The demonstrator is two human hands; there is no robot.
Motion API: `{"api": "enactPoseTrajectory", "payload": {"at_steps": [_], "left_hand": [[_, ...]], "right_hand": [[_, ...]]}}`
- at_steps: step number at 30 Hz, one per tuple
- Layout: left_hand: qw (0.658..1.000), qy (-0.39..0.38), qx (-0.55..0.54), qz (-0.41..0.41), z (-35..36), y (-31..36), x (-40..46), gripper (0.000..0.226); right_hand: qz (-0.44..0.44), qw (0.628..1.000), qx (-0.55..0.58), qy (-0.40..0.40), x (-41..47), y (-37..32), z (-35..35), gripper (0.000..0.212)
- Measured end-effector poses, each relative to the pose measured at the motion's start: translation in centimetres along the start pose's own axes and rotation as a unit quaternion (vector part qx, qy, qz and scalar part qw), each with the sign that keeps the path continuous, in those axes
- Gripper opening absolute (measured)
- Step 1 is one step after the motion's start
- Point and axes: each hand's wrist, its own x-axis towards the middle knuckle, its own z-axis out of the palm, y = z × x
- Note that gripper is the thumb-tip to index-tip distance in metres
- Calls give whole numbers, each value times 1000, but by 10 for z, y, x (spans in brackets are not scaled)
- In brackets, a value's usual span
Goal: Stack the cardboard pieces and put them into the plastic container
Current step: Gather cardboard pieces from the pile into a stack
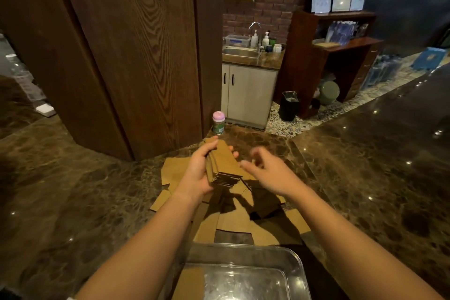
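- The left hand (198, 173) grips a stack of cardboard pieces (222, 164) above the worktop (365, 165), fingers curled round its far edge.
- The stack's long axis runs away from the person, tilted up.
- The right hand (270, 173) is blurred just beside the stack, fingers loosely curled, holding nothing.
- Loose cardboard sheets (233, 221) lie flat below the hands.
- The plastic container (298, 263) sits nearest the person.

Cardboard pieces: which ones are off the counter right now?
The stack of cardboard gripped in the left hand. The other loose pieces lie flat on the counter.
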Motion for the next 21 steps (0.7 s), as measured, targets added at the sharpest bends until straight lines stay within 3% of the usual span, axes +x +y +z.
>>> {"api": "enactPoseTrajectory", "payload": {"at_steps": [3, 7, 9, 12, 17, 21], "left_hand": [[999, 20, -27, -17, -20, 2, 2, 17], [998, 39, -37, -13, -31, -1, 5, 33], [998, 48, -34, -10, -33, -1, 5, 33], [997, 69, -42, -18, -34, 0, 6, 28], [997, 63, -47, 0, -27, -1, 8, 59], [997, 47, -58, 23, -22, -3, 9, 42]], "right_hand": [[79, 984, -122, -106, 0, 21, 31, 56], [66, 948, -261, -171, -3, 29, 54, 105], [47, 942, -284, -172, -3, 29, 62, 108], [46, 945, -248, -206, -2, 30, 65, 86], [54, 941, -146, -301, 0, 23, 34, 44], [99, 944, -15, -315, 2, 20, -6, 23]]}}
